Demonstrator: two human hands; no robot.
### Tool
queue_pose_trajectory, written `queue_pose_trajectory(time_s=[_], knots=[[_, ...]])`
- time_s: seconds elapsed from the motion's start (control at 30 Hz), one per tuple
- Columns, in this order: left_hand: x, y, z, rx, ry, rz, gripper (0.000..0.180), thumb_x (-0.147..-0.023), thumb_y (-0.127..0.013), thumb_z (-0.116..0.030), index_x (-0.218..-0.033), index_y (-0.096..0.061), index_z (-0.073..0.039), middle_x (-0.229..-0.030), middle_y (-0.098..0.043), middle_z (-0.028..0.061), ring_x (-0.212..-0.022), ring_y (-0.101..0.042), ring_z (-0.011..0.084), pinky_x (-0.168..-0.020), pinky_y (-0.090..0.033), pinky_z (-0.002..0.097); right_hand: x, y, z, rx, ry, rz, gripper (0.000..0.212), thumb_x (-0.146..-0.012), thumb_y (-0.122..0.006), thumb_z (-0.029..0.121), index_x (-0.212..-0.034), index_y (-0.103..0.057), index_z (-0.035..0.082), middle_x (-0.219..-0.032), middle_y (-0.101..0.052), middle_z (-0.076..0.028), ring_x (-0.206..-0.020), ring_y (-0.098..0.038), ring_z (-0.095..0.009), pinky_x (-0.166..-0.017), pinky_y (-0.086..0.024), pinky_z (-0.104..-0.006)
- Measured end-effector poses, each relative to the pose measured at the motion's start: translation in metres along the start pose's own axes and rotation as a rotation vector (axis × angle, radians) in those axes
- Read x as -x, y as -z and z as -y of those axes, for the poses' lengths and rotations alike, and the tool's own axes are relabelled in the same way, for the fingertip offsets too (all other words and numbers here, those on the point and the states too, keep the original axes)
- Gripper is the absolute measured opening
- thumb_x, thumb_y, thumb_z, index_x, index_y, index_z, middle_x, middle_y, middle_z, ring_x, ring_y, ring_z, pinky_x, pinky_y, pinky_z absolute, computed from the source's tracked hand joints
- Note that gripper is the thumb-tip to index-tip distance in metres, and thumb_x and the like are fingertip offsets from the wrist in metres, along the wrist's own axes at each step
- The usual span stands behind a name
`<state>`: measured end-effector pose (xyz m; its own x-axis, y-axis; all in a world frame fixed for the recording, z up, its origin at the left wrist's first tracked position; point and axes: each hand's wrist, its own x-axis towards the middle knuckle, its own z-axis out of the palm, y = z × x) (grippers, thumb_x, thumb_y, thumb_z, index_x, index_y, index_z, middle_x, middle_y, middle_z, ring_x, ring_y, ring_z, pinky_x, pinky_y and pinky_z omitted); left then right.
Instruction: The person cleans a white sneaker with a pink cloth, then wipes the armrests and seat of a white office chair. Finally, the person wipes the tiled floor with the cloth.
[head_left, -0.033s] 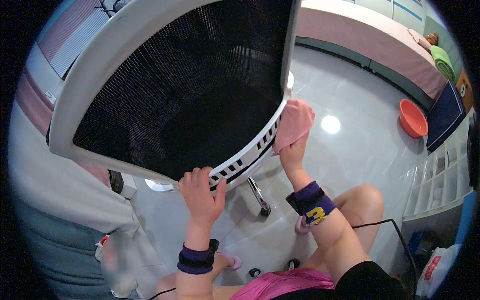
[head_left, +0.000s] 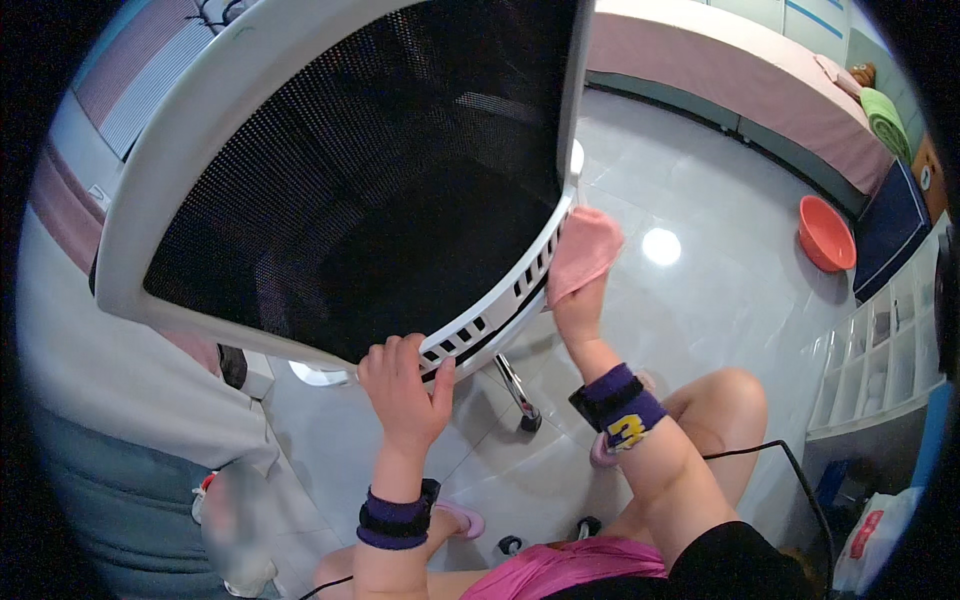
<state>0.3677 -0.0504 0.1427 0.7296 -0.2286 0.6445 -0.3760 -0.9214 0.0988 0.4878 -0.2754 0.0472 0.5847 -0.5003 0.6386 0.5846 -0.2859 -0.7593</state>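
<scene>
From my remote seat I see the left hand (head_left: 402,398) clasping the slotted rail (head_left: 497,314) of a mesh office chair (head_left: 370,190): its fingers lie over the upper edge, and the thumb is set apart along the outer side. The right hand (head_left: 577,312) is covered by a pink cloth (head_left: 583,255) at the right end of this rail; the cloth hides the fingers, so I cannot tell how tightly they close. The cloth touches the white frame there.

The chair stands directly before the person, its slotted rail turned to them. The long axis of this rail goes obliquely in a curve, from near left to far right.

About writing: the right wristband (head_left: 625,410), near side of the chair, carries a yellow printed character. Farther to the chair's right, a white plastic bag (head_left: 890,515) bears a red label (head_left: 866,535), too small for me to read. Also right of the chair are a red basin (head_left: 826,236) and, beyond, a bed (head_left: 740,85).
</scene>
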Motion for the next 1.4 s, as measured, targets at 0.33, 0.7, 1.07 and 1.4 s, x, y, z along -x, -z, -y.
queue_pose_trajectory(time_s=[0.33,0.7,1.07,1.4], knots=[[-0.002,-0.002,-0.012,-0.054,0.044,-0.021,0.042,-0.088,-0.064,-0.038,-0.112,-0.059,-0.003,-0.094,-0.055,0.0118,-0.091,-0.051,0.0326,-0.081,-0.035,0.045,0.161,-0.052,0.089,0.242,0.334,0.399,0.027,-0.088,-0.065,0.025,-0.108,-0.064,0.008,-0.105,-0.064,-0.01,-0.098,-0.06,-0.027,-0.089,-0.05,-0.0411],[0.011,0.008,0.044,0.067,0.0,-0.014,0.023,-0.092,-0.059,-0.024,-0.104,-0.06,-0.005,-0.093,-0.055,0.0123,-0.089,-0.05,0.0325,-0.082,-0.035,0.0445,0.072,0.007,0.002,0.267,0.33,0.484,0.046,-0.069,-0.074,0.014,-0.114,-0.067,0.009,-0.112,-0.062,-0.013,-0.104,-0.055,-0.037,-0.094,-0.046,-0.0476],[-0.013,0.015,0.013,0.014,-0.05,-0.023,0.021,-0.089,-0.065,-0.018,-0.105,-0.063,-0.005,-0.104,-0.063,0.0139,-0.105,-0.056,0.0347,-0.1,-0.041,0.0499,-0.009,0.058,0.058,-0.071,0.069,-0.011,0.036,-0.086,-0.067,0.022,-0.116,-0.063,0.003,-0.123,-0.057,-0.017,-0.119,-0.052,-0.034,-0.104,-0.041,-0.041],[-0.032,-0.023,-0.047,0.101,-0.05,-0.006,0.026,-0.089,-0.068,-0.028,-0.105,-0.064,-0.007,-0.091,-0.059,0.0075,-0.088,-0.056,0.0265,-0.092,-0.035,0.0423,-0.007,0.048,0.074,0.268,0.492,0.213,0.056,-0.073,-0.074,0.017,-0.125,-0.059,0.002,-0.132,-0.055,-0.019,-0.124,-0.051,-0.037,-0.107,-0.04,-0.0507]])
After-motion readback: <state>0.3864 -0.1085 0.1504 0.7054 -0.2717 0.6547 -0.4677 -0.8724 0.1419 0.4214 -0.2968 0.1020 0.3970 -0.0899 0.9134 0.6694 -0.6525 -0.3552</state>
